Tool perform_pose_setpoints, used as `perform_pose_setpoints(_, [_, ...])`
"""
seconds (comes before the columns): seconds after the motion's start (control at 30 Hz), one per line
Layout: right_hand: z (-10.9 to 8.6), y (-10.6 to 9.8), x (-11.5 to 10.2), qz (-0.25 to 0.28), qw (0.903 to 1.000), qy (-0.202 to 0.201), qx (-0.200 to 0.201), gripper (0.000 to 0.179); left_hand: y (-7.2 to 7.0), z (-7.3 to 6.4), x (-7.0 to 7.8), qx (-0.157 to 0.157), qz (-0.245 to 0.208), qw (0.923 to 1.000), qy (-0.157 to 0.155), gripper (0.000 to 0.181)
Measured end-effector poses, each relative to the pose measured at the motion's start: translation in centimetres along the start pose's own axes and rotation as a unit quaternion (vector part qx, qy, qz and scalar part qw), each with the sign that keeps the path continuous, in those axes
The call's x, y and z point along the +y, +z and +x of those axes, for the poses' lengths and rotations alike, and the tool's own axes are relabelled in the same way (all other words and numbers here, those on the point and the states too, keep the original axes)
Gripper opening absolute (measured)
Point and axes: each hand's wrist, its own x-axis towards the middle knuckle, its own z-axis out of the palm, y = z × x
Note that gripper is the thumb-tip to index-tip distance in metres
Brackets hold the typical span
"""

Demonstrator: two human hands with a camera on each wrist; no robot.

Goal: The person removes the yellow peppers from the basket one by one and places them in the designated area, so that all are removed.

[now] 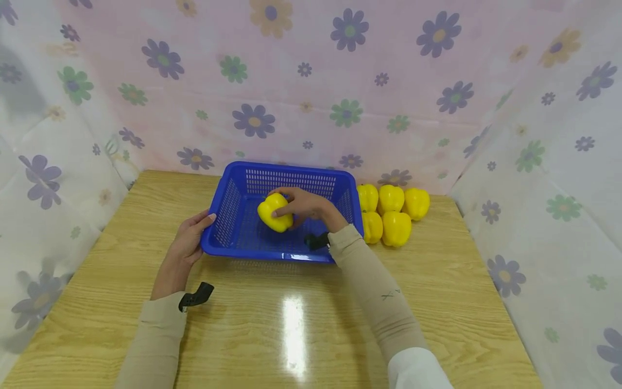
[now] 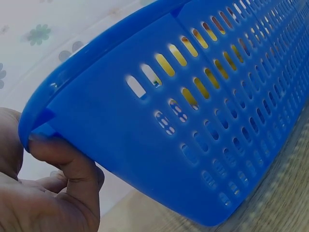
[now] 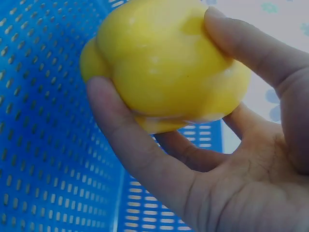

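Note:
A blue plastic basket with slotted walls stands on the table, seen whole in the head view. My left hand grips its left rim; in the left wrist view the fingers curl under the edge. Over the basket's inside, my right hand holds a yellow bell pepper. The right wrist view shows thumb and fingers wrapped round the pepper, with the basket's slotted wall behind it. Whether the pepper touches the basket floor, I cannot tell.
Several more yellow bell peppers stand in two rows on the wooden table, close against the basket's right side. Flowered cloth hangs behind the table and along both sides.

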Motion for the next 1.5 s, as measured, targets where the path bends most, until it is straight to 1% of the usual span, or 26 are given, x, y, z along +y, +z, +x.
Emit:
perform_pose_setpoints(0.27, [-1.5, -0.4, -1.1, 0.021, 0.9994, -0.028, 0.008, 0.058, 0.0, 0.2, 0.0, -0.001, -0.015, 0.9999, 0.001, 0.074])
perform_pose_setpoints(0.53, [-3.6, -0.6, -1.4, 0.026, 0.9972, -0.065, 0.026, 0.055, -0.1, 0.2, 0.0, -0.007, -0.019, 0.9998, 0.004, 0.075])
perform_pose_setpoints(0.63, [-4.3, -0.8, -1.2, 0.027, 0.9959, -0.079, 0.034, 0.056, 0.0, 0.2, -0.1, -0.009, -0.017, 0.9998, 0.004, 0.074])
perform_pose_setpoints(0.73, [-5.1, -0.9, -1.0, 0.043, 0.9942, -0.091, 0.038, 0.058, 0.0, 0.1, 0.0, -0.012, -0.014, 0.9998, 0.005, 0.073])
perform_pose_setpoints(1.0, [-6.9, -0.7, -0.3, 0.063, 0.9899, -0.117, 0.050, 0.059, -0.1, 0.0, -0.1, -0.007, -0.014, 0.9999, 0.002, 0.074])
perform_pose_setpoints(1.23, [-8.4, -0.7, 0.4, 0.075, 0.9872, -0.127, 0.060, 0.061, -0.1, 0.1, -0.1, -0.002, -0.021, 0.9998, -0.002, 0.076])
perform_pose_setpoints(1.5, [-9.7, -0.6, 1.7, 0.079, 0.9844, -0.137, 0.078, 0.059, -0.1, 0.2, 0.0, 0.000, -0.027, 0.9996, -0.004, 0.074])
